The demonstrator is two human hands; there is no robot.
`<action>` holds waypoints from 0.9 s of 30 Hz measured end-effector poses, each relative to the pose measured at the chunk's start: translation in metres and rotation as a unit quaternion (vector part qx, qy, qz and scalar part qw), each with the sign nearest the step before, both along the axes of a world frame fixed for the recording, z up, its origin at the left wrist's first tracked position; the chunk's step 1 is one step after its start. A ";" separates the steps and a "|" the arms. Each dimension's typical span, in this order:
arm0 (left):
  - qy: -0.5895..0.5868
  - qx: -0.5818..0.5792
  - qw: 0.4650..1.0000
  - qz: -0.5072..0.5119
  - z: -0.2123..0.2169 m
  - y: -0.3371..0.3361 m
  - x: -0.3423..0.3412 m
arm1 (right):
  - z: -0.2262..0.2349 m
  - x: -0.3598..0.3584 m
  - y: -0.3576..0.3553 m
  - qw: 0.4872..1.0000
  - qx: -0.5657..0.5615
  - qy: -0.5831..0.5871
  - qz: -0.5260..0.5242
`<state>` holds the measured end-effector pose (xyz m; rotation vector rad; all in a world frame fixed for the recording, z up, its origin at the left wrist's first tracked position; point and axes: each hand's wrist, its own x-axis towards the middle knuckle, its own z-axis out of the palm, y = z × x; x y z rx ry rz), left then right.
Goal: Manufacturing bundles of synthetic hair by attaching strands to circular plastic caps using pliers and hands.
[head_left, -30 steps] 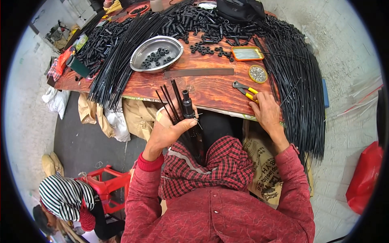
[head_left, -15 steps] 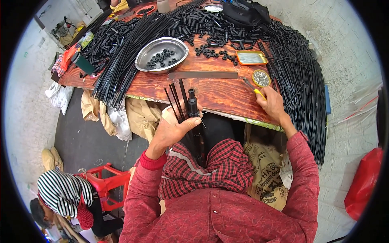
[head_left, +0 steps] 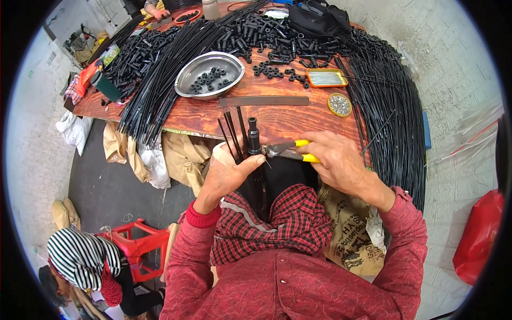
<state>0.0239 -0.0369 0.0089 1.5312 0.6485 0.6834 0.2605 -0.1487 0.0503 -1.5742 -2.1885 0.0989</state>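
Observation:
My left hand (head_left: 230,172) is closed round a black tubular fitting (head_left: 254,136), held upright over my lap in front of the table edge. Several thin black rods (head_left: 233,132) rise between its fingers beside the fitting. A thin pin or wire end sticks out below the thumb. My right hand (head_left: 338,162) grips pincers (head_left: 290,150) by their yellow handles. Their metal jaws meet the right side of the fitting near my left thumb; the exact bite of the jaws is too small to make out.
On the wooden table (head_left: 298,122) are a flat dark bar (head_left: 264,101), a metal bowl (head_left: 189,69) of black rings, an orange tray (head_left: 327,78) of pins, and a round dish (head_left: 340,104) of small metal pieces. Black rod bundles (head_left: 392,122) flank them. A person (head_left: 88,261) sits lower left.
My right hand has brought the pincers from the table's right side to the fitting, with the handles now spread. My left hand stays in place. A co-worker's hand appears at the far table end.

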 end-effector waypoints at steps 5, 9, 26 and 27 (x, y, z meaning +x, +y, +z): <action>0.012 0.049 0.998 0.029 0.004 -0.004 0.001 | 0.012 -0.008 0.000 0.995 0.020 -0.087 -0.041; 0.015 0.040 0.999 0.031 0.003 -0.006 0.000 | 0.019 -0.015 0.000 0.985 0.053 -0.159 -0.032; 0.003 0.086 0.996 0.018 0.005 -0.002 -0.008 | 0.033 -0.013 0.013 0.963 0.062 -0.261 -0.004; 0.008 0.087 0.996 0.013 0.002 -0.004 -0.005 | 0.033 -0.007 0.016 0.962 0.062 -0.266 0.011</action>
